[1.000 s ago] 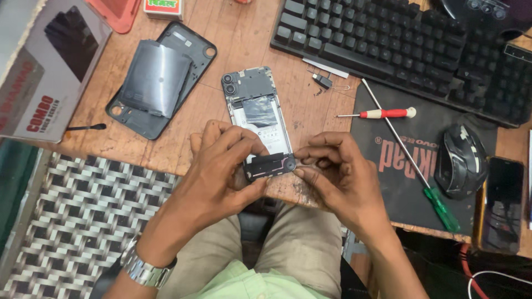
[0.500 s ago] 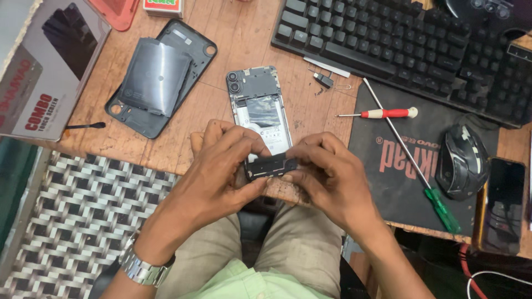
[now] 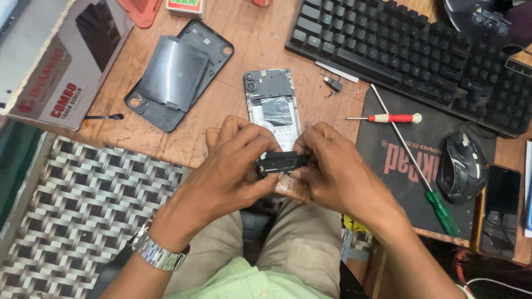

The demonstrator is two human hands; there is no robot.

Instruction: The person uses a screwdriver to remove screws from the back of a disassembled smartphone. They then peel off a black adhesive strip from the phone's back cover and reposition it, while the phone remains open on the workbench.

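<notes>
An opened phone [image 3: 272, 108] lies back-up on the wooden desk [image 3: 260, 33], its inner boards and a silver shield exposed. At its near end, my left hand [image 3: 233, 166] and my right hand [image 3: 335, 169] both pinch a small black part [image 3: 281, 163] held just over the phone's lower edge. My fingers cover the ends of that part and the bottom of the phone. A metal watch [image 3: 158, 252] sits on my left wrist.
The phone's black back cover with a dark sheet on it [image 3: 177, 75] lies to the left, beside a cardboard box [image 3: 61, 61]. A black keyboard [image 3: 410, 55], red-handled screwdriver [image 3: 388, 118], green-handled screwdriver [image 3: 421, 177], mouse [image 3: 463, 166], mouse pad [image 3: 399, 166] and another phone [image 3: 499, 210] lie right.
Both hands stayed at the phone's near end. The black part has turned slightly between my fingers, and my right fingers have closed in tighter over it.
</notes>
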